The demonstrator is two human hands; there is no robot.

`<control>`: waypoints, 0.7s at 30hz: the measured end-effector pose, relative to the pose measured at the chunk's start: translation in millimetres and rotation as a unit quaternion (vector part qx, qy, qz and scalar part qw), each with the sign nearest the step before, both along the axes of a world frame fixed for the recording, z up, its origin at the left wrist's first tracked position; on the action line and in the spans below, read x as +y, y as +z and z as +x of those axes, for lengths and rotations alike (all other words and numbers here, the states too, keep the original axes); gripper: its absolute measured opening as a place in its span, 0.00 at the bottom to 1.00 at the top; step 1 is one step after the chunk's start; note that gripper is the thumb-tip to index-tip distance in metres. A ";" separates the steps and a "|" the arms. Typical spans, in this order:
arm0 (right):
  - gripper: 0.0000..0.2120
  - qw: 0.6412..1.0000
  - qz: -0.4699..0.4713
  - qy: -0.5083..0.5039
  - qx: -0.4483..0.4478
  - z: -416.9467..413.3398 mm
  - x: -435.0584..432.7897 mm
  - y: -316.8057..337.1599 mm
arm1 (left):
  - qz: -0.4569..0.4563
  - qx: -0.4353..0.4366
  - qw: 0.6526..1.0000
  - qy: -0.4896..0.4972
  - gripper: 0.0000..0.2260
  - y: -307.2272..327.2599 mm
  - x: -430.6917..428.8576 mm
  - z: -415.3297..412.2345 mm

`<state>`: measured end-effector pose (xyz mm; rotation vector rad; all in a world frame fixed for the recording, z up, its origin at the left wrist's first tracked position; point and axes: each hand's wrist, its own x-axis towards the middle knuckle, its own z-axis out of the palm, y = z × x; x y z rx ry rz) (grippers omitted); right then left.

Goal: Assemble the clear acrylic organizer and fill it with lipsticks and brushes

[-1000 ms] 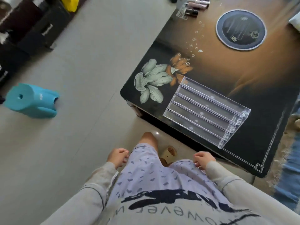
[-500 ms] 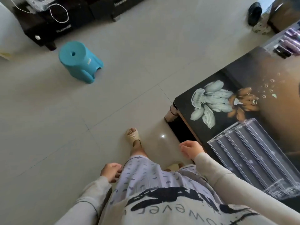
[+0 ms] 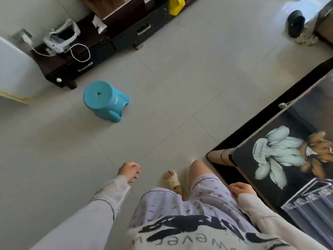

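The clear acrylic organizer [image 3: 310,208], a tray with several long channels, lies on the dark painted table [image 3: 252,159] at the lower right, partly cut off by the frame edge. My right hand [image 3: 241,189] hangs by my right leg near the table's edge, fingers curled, holding nothing. Out over the floor to the left of my legs, my left hand [image 3: 129,172] is loosely curled and empty. No lipsticks or brushes are in view.
A teal plastic stool [image 3: 105,101] stands on the tiled floor ahead to the left. A low dark cabinet [image 3: 93,49] with a cable and a device runs along the far wall. A dark shoe [image 3: 295,23] lies at the far right.
The view has swung left, away from the table, toward the floor and the stool. My left hand has reached forward and outward. The lipsticks have left the frame.
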<state>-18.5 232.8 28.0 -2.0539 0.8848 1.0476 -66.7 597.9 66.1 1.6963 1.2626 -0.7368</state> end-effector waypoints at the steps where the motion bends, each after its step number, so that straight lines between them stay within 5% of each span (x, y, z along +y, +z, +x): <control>1: 0.09 1.000 -0.001 0.003 0.002 7.6 4.7 1.3 | 0.002 -0.007 1.000 -0.006 0.13 1.3 6.4 16.9; 11: 0.11 1.000 0.024 -0.010 0.007 143.2 59.2 2.1 | -0.019 0.015 0.997 -0.074 0.06 -12.4 30.8 153.9; 21: 0.13 0.982 0.076 -0.168 -0.047 299.4 65.7 36.3 | -0.019 0.042 0.978 -0.205 0.07 -9.4 31.7 307.0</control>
